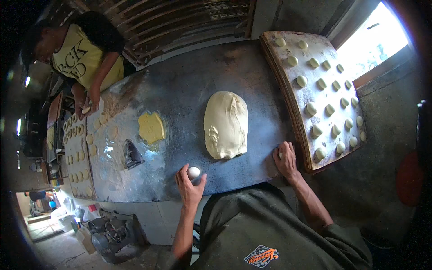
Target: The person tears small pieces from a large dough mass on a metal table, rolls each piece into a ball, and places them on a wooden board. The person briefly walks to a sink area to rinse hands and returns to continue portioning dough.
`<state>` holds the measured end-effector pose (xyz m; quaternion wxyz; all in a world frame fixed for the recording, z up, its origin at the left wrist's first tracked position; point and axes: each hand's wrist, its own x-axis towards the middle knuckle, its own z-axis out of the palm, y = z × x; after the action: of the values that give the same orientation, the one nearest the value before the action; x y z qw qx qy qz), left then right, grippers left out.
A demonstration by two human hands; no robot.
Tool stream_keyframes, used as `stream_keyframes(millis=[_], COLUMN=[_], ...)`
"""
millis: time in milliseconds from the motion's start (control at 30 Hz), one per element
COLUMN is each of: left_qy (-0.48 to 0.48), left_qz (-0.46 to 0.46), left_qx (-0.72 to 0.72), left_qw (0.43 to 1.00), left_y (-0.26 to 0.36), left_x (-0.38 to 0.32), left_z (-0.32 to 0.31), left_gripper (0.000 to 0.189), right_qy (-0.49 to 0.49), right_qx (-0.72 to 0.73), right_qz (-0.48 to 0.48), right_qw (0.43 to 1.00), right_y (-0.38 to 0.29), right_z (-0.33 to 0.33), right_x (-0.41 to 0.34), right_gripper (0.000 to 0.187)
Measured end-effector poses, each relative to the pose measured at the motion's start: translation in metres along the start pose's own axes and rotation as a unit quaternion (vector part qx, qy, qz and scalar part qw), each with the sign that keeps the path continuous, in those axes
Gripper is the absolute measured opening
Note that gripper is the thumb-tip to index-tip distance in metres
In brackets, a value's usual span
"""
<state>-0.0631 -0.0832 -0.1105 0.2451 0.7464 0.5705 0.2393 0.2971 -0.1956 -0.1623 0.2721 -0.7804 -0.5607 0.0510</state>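
Observation:
My left hand [190, 189] curls around a small white dough ball [194, 172] at the table's near edge, the thumb on one side and fingers on the other. Farther right, my right hand [287, 160] is cupped on another pale dough ball [280, 155], mostly hidden by the fingers. Between and beyond my hands lies a large, smooth, oblong mass of dough [226, 125] on the dark work table [184, 101]. The right hand is close to the edge of a stack of wooden boards [285, 84].
Several dough balls [311, 108] sit in rows on the top board. To the left are a yellow slab of fat [151, 128], a dark wedge-shaped object [132, 155] and a tray [79, 165] of shaped dough. A co-worker [91, 64] handles dough at the far left. Machinery [114, 233] stands below.

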Motion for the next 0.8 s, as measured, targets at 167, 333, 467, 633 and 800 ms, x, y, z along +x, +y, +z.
stream_keyframes(millis=[167, 333, 467, 633, 800], left_qy=[0.068, -0.013, -0.254, -0.34, -0.149], left_qz=[-0.01, 0.066, 0.152, 0.174, 0.404], left_qx=[0.035, 0.09, -0.056, -0.202, -0.274], left_qw=[0.997, 0.994, 0.954, 0.902, 0.86], left_y=[-0.001, 0.012, 0.083, 0.201, 0.383], left_x=[0.001, 0.008, 0.0, 0.088, 0.25], left_z=[0.024, 0.021, 0.022, 0.05, 0.108], left_gripper=[0.036, 0.029, 0.032, 0.054, 0.087], right_qy=[-0.153, -0.112, -0.329, -0.368, -0.11], right_qx=[-0.053, 0.034, -0.077, 0.273, 0.114], right_qz=[0.055, 0.036, 0.012, -0.078, -0.149], right_qw=[0.985, 0.992, 0.941, 0.886, 0.976], right_y=[-0.047, -0.038, -0.033, -0.013, 0.085], right_z=[-0.064, -0.073, -0.059, -0.132, -0.253], right_x=[0.009, 0.004, -0.016, 0.021, 0.202], right_gripper=[0.051, 0.058, 0.036, 0.038, 0.045])
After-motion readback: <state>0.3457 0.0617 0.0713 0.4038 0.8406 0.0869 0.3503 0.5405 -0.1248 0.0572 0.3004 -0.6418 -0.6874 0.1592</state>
